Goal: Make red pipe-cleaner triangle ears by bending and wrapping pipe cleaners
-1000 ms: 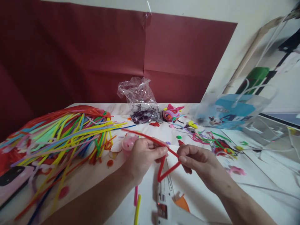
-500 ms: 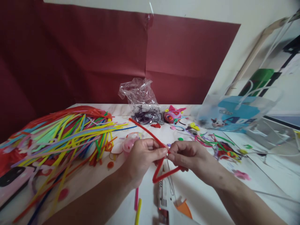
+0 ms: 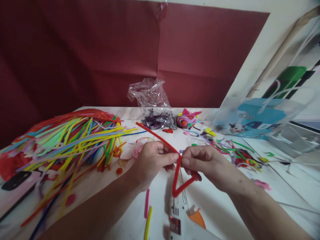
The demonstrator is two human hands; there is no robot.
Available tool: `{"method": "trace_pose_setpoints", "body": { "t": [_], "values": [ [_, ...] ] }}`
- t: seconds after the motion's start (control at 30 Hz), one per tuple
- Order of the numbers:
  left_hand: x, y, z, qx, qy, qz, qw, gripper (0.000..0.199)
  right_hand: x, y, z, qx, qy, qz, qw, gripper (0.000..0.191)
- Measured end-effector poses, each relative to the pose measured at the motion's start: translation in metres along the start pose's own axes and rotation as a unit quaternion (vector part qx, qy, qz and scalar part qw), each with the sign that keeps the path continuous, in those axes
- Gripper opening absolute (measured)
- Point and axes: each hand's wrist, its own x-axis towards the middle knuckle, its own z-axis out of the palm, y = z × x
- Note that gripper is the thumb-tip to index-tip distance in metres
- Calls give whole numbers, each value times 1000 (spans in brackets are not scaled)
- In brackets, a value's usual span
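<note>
spread below a dark red sheet (image 3: 200, 43) on the wall: a white table (image 3: 130, 216), a heap of coloured pipe cleaners (image 3: 80, 143) on the left, a translucent blue-and-white bag (image 3: 260, 116) at far right and a crumpled clear bag (image 3: 151, 95) at the back.

joined at centre, above the table: left hand (image 3: 150, 163) and right hand (image 3: 210, 163), nearly touching, over a white glue-gun-like tool (image 3: 176, 213) with a small red light. held up between both hands: a red pipe cleaner (image 3: 160, 138), bent into an open-looking triangle, with a long straight tail slanting up past the left hand.

could spring apart or slide at the crossing if pinched too loosely; could kink or skew at the lower bend if pressed too hard. might also snag or soil against the tool below if lowered, or brush the clutter if swung by the long tail.

closed at the fingertips, with no clear gap: left fingers (image 3: 172, 158), thumb over index, clenching the red pipe cleaner just beside the crossing. pinched tight as well: right fingers (image 3: 186, 161), gripping at the crossing, with lower ones curled near the far corner; cannot tell exactly how tucked there.
</note>
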Motion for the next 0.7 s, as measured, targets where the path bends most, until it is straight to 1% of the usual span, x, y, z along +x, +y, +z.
{"method": "trace_pose_setpoints", "body": {
  "t": [0.1,0.2,0.43,0.6,0.7],
  "values": [
    [0,1,1,12,4,10,1000,6,3,-8,1,-19,-16,4,1000,29],
    [0,3,1,32,12,19,999,4,6,-12,-1,-45,-8,0,999,21],
    [3,-2,1,87,26,37,995,7,9,-10,-1,-48,4,12,999,10],
    [2,0,1,88,20,66,994,6,11,-7,-1,-25,35,10,999,7],
    [0,2,1,95,35,87,991,9,12,-5,-1,-7,59,4,998,7]
  ]
}}
